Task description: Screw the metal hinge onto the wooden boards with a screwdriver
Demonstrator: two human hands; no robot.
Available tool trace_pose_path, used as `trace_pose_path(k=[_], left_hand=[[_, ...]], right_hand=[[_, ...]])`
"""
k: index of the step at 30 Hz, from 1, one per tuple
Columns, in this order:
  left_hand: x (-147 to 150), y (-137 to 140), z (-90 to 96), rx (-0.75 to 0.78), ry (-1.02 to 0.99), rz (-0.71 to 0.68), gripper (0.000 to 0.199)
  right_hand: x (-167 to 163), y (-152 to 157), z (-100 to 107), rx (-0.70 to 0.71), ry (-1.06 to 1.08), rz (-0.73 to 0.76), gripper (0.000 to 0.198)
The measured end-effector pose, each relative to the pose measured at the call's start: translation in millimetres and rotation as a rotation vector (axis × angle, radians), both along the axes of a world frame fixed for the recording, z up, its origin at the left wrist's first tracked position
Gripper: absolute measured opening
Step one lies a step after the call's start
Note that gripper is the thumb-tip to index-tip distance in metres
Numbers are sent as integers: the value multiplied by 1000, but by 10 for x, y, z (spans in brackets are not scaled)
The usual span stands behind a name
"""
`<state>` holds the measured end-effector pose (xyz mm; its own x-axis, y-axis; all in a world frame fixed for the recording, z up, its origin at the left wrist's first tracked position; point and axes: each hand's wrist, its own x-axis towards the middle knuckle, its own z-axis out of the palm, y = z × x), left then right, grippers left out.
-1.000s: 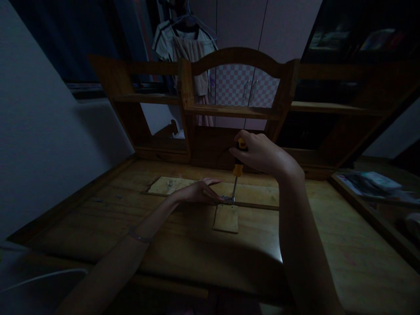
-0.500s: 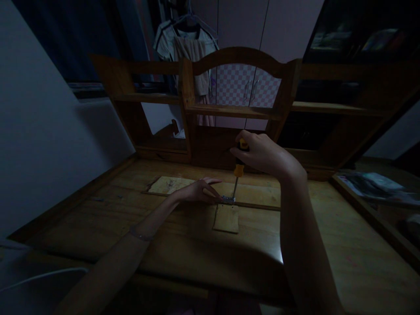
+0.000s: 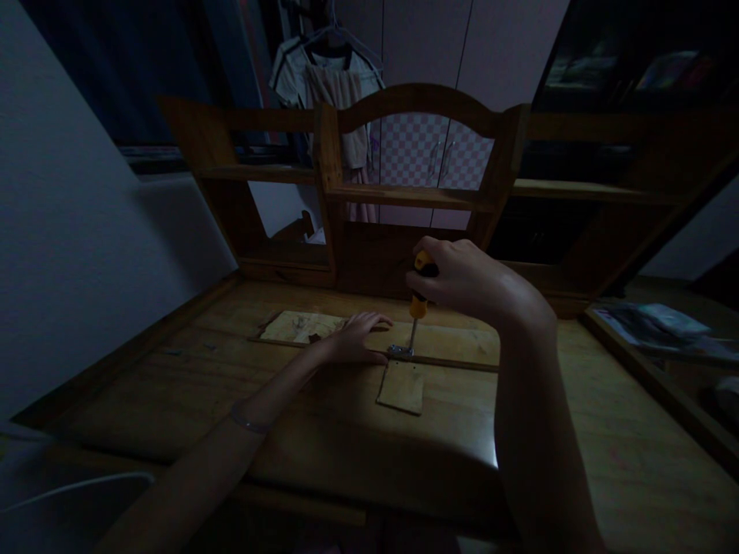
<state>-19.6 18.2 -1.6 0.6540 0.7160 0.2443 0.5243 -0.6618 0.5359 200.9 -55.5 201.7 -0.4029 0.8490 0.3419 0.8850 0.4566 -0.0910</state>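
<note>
My right hand (image 3: 453,273) is wrapped round the yellow and black handle of a screwdriver (image 3: 419,307), held nearly upright. Its tip meets the right end of a small metal hinge (image 3: 399,351). The hinge lies at the front edge of a long wooden board (image 3: 450,341). My left hand (image 3: 359,338) rests on the board just left of the hinge, thumb and fingers apart, holding nothing. A small square wooden piece (image 3: 401,387) with small holes along its far edge lies in front of the hinge, apart from it.
Everything lies on a wooden desk (image 3: 323,438). Behind it stands a wooden shelf unit (image 3: 409,196) with an arched top. A white cable (image 3: 86,483) hangs at the lower left. Papers or plastic packets (image 3: 663,323) lie at the right, beyond a wooden edge.
My left fingers have let go of the hinge and spread apart to its left. The small wooden piece has shifted and turned slightly. The screwdriver stays on the hinge, its handle a little lower.
</note>
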Motion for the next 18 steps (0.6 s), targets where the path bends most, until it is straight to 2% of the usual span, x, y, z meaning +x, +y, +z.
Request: trace_pose_path(k=[8, 13, 18], left_hand=[[36, -4, -39, 118, 66, -16, 76], [32, -40, -38, 188, 91, -15, 76], [47, -50, -41, 203, 80, -20, 77]], right_hand=[[25, 31, -26, -17, 1, -14, 39], [0, 47, -23, -11, 31, 36, 31], [-24, 48, -22, 46, -19, -41, 36]])
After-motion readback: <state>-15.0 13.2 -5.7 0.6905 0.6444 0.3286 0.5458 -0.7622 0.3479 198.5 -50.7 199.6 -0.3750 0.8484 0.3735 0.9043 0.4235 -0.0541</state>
